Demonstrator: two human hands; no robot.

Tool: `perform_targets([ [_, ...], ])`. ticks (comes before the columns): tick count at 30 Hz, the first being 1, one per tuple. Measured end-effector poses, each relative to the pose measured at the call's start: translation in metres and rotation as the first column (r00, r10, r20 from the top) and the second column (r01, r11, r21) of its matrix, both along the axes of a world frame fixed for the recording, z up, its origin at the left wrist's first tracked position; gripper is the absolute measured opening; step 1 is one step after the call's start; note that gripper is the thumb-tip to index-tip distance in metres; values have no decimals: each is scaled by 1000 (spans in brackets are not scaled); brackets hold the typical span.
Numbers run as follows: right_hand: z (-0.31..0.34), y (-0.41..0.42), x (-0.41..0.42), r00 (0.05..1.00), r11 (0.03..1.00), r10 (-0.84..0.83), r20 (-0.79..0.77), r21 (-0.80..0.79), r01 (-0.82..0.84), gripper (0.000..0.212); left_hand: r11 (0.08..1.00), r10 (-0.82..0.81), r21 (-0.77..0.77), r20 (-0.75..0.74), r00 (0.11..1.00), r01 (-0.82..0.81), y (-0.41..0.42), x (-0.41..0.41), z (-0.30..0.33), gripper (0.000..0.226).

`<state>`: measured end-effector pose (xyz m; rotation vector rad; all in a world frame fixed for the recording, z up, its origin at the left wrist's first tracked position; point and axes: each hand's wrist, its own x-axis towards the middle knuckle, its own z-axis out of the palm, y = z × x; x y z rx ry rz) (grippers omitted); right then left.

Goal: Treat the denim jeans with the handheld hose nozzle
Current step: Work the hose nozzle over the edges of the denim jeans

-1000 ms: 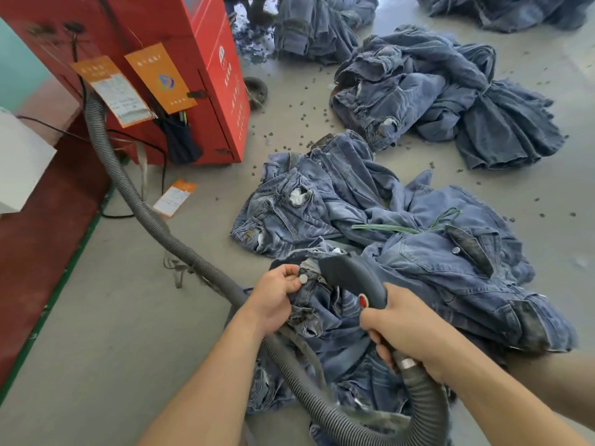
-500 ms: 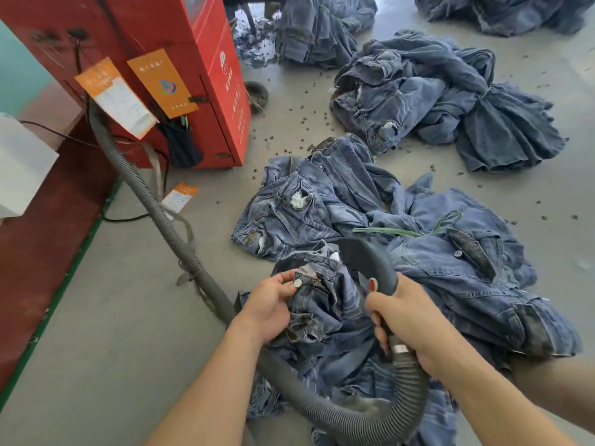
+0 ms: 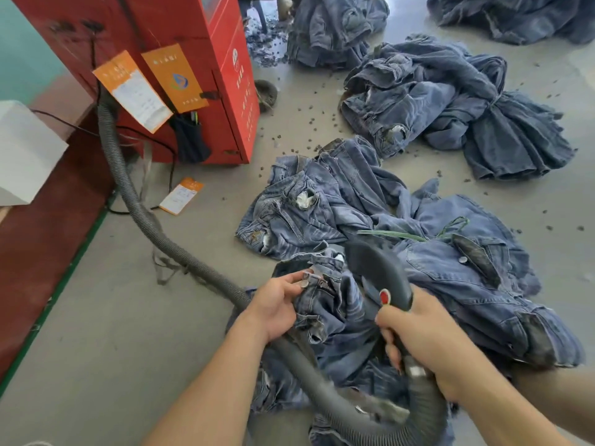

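Gripping the nozzle by its handle, right hand with fingers curled round the grey grip just below the red button. Curving up and forward from that hand, dark nozzle head lying over the jeans, touching the bunched denim beside the waistband. Pinching the waistband of those jeans near the metal button, left hand, thumb on top, fingers tucked under the cloth, lifting the fabric into a ridge just left of the nozzle. Trailing from the nozzle's handle, ribbed grey hose looping under the right wrist, passing beneath the left forearm, then running along the floor away to the red machine well left of and beyond the nozzle. Hanging on the machine's side, two orange tags; lying on the floor by its base, a third tag. Spread on the floor right of and beyond the nozzle, a loose heap of blue jeans with a green cord across it, touching the held pair. Farther beyond the nozzle, more denim piles, with small dark bits scattered over the floor between those piles and the machine.
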<state>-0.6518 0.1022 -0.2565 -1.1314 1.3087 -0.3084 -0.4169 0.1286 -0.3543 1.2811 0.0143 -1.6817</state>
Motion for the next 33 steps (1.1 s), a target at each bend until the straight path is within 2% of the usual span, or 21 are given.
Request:
perform_targets([
  [3,-7,15,15,958,969,217,-189,-80,-235,18,999,-44,-14,10,999,44,-2,-4,0,50],
  [6,-14,-4,29,935,953,203,-292,-159,-257,17,999,-45,-4,23,999,46,2,-4,0,46],
  [9,-9,-23,18,990,990,30,-137,-131,-48,10,998,-63,2,47,997,62,5,-2,0,43],
  [11,0,-22,3,999,997,-21,-30,-72,19,12,997,-76,-9,43,996,77,3,-1,2,35],
  [15,13,-8,-11,997,996,48,54,72,-52,18,991,-112,-63,93,989,118,-3,-7,5,29],
  [20,10,2,5,964,966,256,-76,40,-254,15,941,-272,-87,381,884,328,-5,-16,5,24],
  [23,5,-17,27,973,977,209,-97,-20,-212,9,936,-302,-80,316,900,342,-2,-19,2,47],
  [27,9,-35,19,998,994,42,-37,-100,-45,10,948,-262,-112,251,932,297,-5,-15,0,53],
  [31,9,-11,17,961,965,264,-85,32,-262,17,965,-217,-113,152,964,235,-10,-10,1,52],
  [33,4,-15,30,962,967,256,-93,18,-256,11,977,-171,-119,71,983,179,-12,-10,1,52],
])
